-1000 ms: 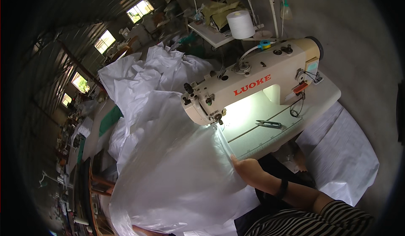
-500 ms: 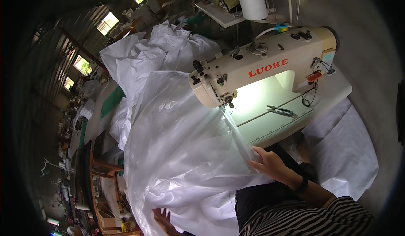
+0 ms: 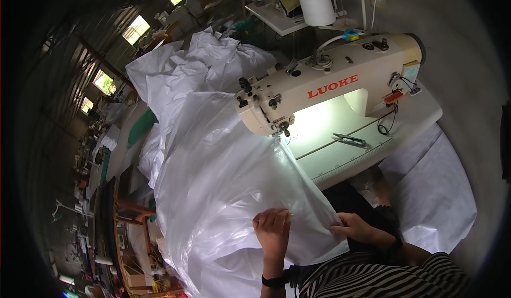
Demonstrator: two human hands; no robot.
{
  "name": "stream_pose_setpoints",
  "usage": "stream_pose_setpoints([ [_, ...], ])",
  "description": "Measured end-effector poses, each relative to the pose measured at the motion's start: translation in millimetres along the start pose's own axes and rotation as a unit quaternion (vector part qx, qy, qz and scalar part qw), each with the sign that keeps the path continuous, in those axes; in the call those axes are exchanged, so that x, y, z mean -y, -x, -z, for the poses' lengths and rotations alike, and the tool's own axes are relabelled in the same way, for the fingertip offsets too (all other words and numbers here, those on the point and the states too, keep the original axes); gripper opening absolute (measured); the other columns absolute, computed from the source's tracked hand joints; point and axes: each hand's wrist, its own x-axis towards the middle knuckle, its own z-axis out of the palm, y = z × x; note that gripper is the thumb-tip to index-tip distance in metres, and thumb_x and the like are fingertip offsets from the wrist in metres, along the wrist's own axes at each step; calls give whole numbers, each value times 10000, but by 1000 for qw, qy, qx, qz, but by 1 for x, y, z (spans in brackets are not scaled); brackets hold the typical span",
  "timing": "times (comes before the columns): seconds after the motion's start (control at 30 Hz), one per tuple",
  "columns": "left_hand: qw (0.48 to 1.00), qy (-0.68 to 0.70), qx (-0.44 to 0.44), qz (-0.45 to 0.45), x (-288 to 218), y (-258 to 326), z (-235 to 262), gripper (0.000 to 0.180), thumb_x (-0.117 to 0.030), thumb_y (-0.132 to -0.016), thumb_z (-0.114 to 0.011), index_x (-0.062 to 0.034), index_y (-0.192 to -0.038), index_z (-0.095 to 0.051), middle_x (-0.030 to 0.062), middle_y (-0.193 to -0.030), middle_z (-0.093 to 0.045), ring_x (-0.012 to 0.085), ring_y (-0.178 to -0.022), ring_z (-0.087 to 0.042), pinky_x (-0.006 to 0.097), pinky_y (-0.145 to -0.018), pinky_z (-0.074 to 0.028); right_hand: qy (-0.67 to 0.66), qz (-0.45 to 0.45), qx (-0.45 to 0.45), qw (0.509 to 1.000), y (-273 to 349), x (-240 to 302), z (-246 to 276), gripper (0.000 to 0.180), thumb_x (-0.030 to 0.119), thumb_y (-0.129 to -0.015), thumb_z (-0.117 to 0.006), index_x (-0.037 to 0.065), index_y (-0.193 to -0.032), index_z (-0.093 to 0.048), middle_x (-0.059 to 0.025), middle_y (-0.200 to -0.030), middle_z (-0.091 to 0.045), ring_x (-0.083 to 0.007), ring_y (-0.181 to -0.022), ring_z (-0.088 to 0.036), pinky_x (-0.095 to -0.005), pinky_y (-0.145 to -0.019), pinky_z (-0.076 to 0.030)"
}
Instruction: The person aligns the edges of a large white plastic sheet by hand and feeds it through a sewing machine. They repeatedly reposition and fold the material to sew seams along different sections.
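Sewing workshop: industrial sewing machine (image 3: pixel 330 87)

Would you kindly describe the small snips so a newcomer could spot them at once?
Find the cream sewing machine. On the lit white table under its arm lie the thread snips, beside a black cable: the only small, dark metal tool there.

A long, dim shed; bright windows (image 3: pixel 137 29) run along the far left wall; cluttered worktables (image 3: pixel 114 154) stretch beneath them; a shelf (image 3: pixel 277 18) stands behind, bearing a white thread cone (image 3: pixel 317 7); grey concrete floor (image 3: pixel 468 79) at right.
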Motion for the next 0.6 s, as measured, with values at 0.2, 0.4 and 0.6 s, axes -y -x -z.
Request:
stream_pose_setpoints([
  [0.2,990,94,71,-81,-40,30,-15,126,-133,-788,-763,-119,-858,-658,7,-910,-707,201,-820,-671,352,-750,-480,106,-19,-26,994,7,22,20,474,397,-962,-595,25,-1254,-576,-135,-988,-675,-174,-922,-644,-300,-836,-485],
  [0.4,954,197,197,-112,-57,58,-30,150,-129,-766,-692,-111,-912,-659,32,-964,-706,231,-860,-667,382,-751,-514,355,108,-142,918,-34,58,-8,536,382,-935,-606,33,-1329,-506,-218,-989,-679,-347,-856,-686,-434,-769,-527],
  [0.6,666,505,346,426,27,169,-56,310,-216,-962,-629,-43,-1219,-626,53,-1115,-694,184,-988,-651,328,-922,-516,347,171,-172,906,-37,59,-1,472,101,-909,-581,-5,-1356,-470,-216,-701,-641,-364,-640,-663,-439,-570,-528],
])
